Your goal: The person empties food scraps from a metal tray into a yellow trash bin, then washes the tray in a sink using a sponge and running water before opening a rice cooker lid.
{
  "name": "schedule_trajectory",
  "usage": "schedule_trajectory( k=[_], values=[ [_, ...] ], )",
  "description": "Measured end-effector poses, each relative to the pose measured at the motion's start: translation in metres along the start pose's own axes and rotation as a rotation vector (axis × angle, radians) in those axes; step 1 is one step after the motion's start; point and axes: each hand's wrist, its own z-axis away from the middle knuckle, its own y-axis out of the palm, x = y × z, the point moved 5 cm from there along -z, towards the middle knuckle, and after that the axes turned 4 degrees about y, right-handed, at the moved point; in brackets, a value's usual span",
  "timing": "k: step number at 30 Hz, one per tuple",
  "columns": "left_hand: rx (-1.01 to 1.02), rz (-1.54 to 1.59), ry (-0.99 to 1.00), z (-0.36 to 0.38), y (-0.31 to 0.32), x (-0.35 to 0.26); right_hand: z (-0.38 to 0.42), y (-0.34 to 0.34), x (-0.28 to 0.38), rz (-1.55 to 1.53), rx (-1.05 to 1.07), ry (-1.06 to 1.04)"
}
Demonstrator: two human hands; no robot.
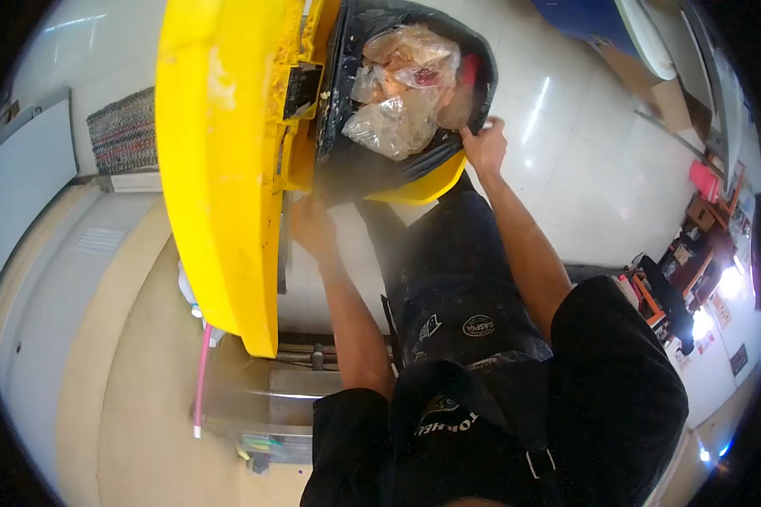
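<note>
A yellow trash bin [423, 188] stands in front of me, lined with a black garbage bag [482, 46] folded over its rim. Inside lie crumpled clear plastic bags [402, 127] with orange and red scraps. The bin's yellow lid [220, 169] is swung up on the left. My right hand [486, 148] is closed on the edge of the garbage bag at the near right corner. Close to the near left corner, below the hinge, is my left hand [313, 226]; haze and blur hide its fingers, so its hold cannot be made out.
A woven mat [123, 131] lies at the left beyond the lid. Below it a pink stick [201, 380] leans by a low shelf [300, 393]. Cluttered shelves [689, 262] line the right side, and a cardboard box [651, 89] sits at the upper right on the tiled floor [566, 169].
</note>
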Motion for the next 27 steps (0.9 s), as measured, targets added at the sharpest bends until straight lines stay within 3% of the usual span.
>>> schedule_trajectory(
  k=[2,5,7,9,10,11,13,14,16,19,22,25,26,27],
  values=[
    [-0.01,0.34,-0.269,-0.006,0.015,0.011,0.017,0.01,-0.018,-0.163,0.106,0.171],
    [0.014,1.009,-0.609,-0.005,0.041,-0.001,0.029,0.041,-0.054,-0.93,0.319,0.571],
    [0.034,1.507,-0.818,-0.003,0.056,-0.021,0.028,0.042,-0.062,-1.181,0.341,0.628],
    [0.203,0.863,-0.346,-0.004,0.071,-0.004,0.019,0.055,-0.08,-1.401,0.418,0.589],
    [0.195,0.826,-0.361,-0.006,0.075,-0.007,0.041,0.039,-0.036,-1.497,0.274,0.62],
    [0.188,0.789,-0.375,-0.008,0.079,-0.009,0.033,0.044,-0.04,-1.362,0.157,0.658],
    [0.017,1.284,-0.919,0.002,0.082,-0.04,0.022,0.046,-0.047,-1.077,-0.08,0.733],
    [0.03,1.335,-0.915,0.007,0.09,-0.042,0.019,0.038,-0.045,-0.93,-0.171,0.776],
    [0.053,1.446,-0.89,0.006,0.104,-0.041,0.0,0.032,-0.04,-0.894,-0.144,0.791],
    [0.059,1.334,-0.957,0.012,0.104,-0.043,0.012,0.024,-0.047,-0.852,-0.152,0.825],
    [0.229,1.278,-0.808,0.002,0.091,-0.066,-0.004,0.046,-0.078,-0.619,-0.191,0.799],
    [0.287,1.082,-0.834,0.008,0.088,-0.082,-0.029,0.073,-0.098,-0.813,-0.079,0.802],
    [0.32,1.176,-0.87,0.012,0.091,-0.079,-0.035,0.084,-0.1,-0.983,-0.042,0.786],
    [0.352,1.164,-0.897,0.014,0.093,-0.075,-0.039,0.087,-0.105,-0.902,-0.075,0.784]
  ],
)
